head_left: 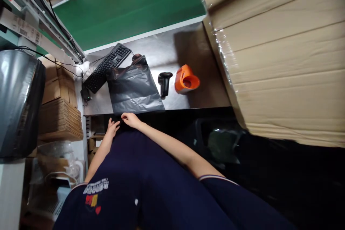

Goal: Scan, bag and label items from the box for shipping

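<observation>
My left hand (111, 127) hovers just below the front edge of the steel table (188, 48) with its fingers spread and nothing in them. Close to its right, my right hand (130, 118) sits at the same edge with fingers curled, directly under the near edge of a grey plastic mailing bag (134, 88). What those fingers pinch, if anything, is lost against the dark space below the table. The bag lies flat on the table. My dark blue shirt fills the lower middle of the view.
A black keyboard (107, 66) lies left of the bag, a black barcode scanner (164, 82) and an orange tape dispenser (185, 79) to its right. Film-wrapped cartons (283, 54) tower at right. Flat cartons (59, 115) and a grey roll (18, 104) stand left. A green belt (129, 3) runs behind.
</observation>
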Demonstrator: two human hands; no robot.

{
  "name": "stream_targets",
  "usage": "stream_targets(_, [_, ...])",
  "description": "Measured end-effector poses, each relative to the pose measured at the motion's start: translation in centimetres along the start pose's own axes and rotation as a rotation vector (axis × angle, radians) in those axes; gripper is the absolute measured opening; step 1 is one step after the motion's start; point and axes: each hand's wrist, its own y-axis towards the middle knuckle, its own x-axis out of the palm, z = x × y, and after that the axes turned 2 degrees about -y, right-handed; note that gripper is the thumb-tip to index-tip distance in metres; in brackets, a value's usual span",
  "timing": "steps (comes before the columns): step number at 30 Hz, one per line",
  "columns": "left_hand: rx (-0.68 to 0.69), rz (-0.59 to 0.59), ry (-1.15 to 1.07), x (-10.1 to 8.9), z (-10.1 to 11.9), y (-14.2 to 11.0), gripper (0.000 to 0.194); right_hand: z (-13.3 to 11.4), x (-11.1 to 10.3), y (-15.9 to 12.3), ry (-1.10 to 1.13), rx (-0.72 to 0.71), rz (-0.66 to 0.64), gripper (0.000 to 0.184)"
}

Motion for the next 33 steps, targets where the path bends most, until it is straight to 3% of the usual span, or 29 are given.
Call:
stream_targets(3, [0.035,-0.015,0.022,0.4,0.2,1.5,0.095,0.0,0.2,-0.2,0.006,-0.025,-0.037,0.026])
stream_targets(8, [0.068,-0.076,0.095,-0.2,1.1,3.3,0.038,-0.1,0.0,-0.3,-0.061,-0.032,-0.049,0.027])
stream_targets(10, [0.069,-0.109,0.091,-0.8,1.1,3.2,0.032,0.0,-0.3,-0.2,-0.116,-0.037,-0.047,0.030])
stream_targets(17, [0.086,-0.218,-0.040,-2.3,-0.1,0.6,0.048,-0.8,-0.3,0.9,-0.240,-0.197,-0.153,0.026])
stream_targets(25, [0.216,-0.190,-0.122,-2.4,-0.4,-0.6,0.093,-1.1,0.4,1.0,-0.228,-0.264,-0.188,0.022])
stream_targets(29, [0.259,-0.177,-0.115,-1.9,0.1,-1.0,0.101,-1.0,0.8,1.4,-0.066,-0.188,-0.096,0.015])
stream_targets(31, [0.255,-0.173,-0.116,-1.9,0.5,-1.2,0.097,0.1,0.1,1.3,0.059,-0.084,0.023,0.013])
stream_targets(33, [0.264,-0.163,-0.114,-2.0,0.8,-1.3,0.089,2.8,-1.8,0.0,0.209,0.097,0.211,0.016])
